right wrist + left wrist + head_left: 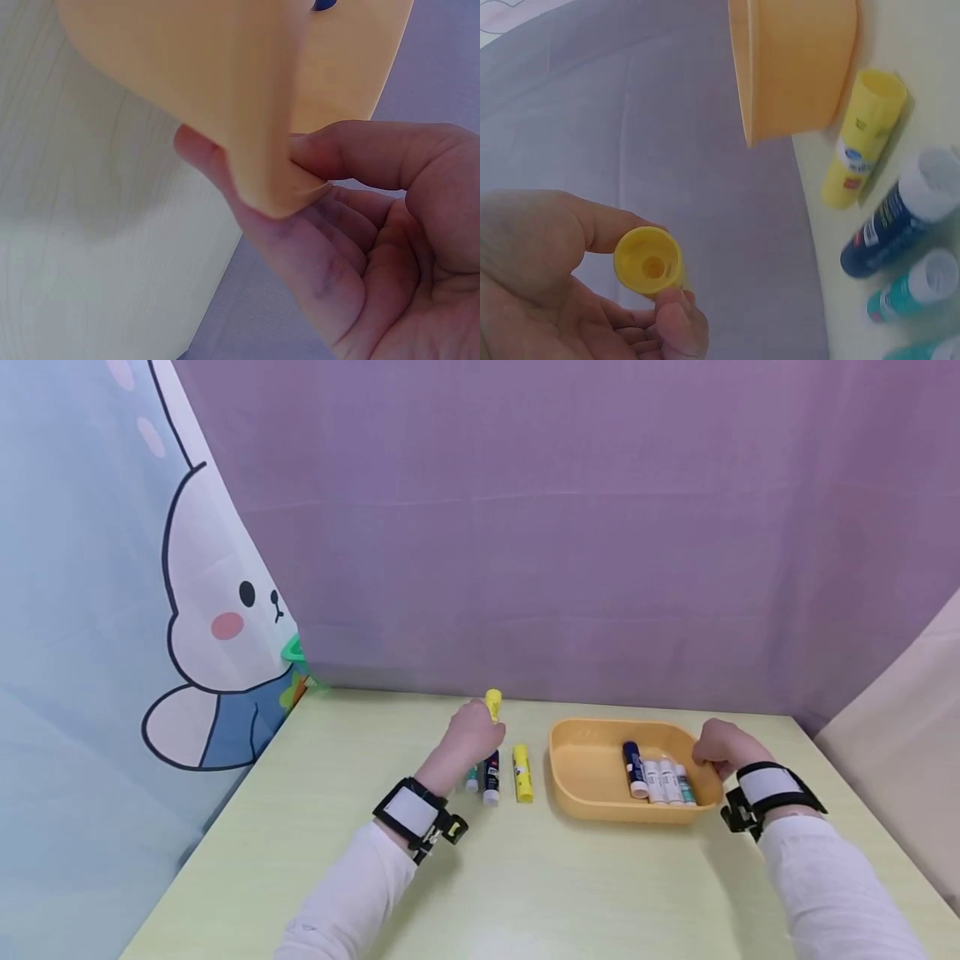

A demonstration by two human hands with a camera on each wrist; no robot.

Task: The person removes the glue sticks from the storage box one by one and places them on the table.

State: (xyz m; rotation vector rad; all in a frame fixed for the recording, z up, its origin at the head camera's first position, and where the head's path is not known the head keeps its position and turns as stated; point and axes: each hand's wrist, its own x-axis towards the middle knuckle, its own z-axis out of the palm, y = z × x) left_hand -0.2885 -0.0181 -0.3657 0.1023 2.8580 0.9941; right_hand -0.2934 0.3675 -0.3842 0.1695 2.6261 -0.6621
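My left hand (472,731) pinches a yellow glue stick (649,261) above the table, its round end facing the camera in the left wrist view. Below and beside that hand lie another yellow glue stick (522,773), a navy one (491,778) and a teal one (472,779); a second teal one (924,351) shows at the left wrist view's bottom edge. With thumb and fingers, my right hand (726,747) grips the right rim of an orange tray (592,811). Inside the tray, a navy glue stick (634,768), two white ones (660,781) and a teal-labelled one (685,785) lie together at the right.
The pale wooden table (517,885) extends in front of the tray and to both sides. A purple cloth (525,527) hangs behind it, with a rabbit-printed cloth (217,635) on the left. Something green (294,648) shows near the far left corner.
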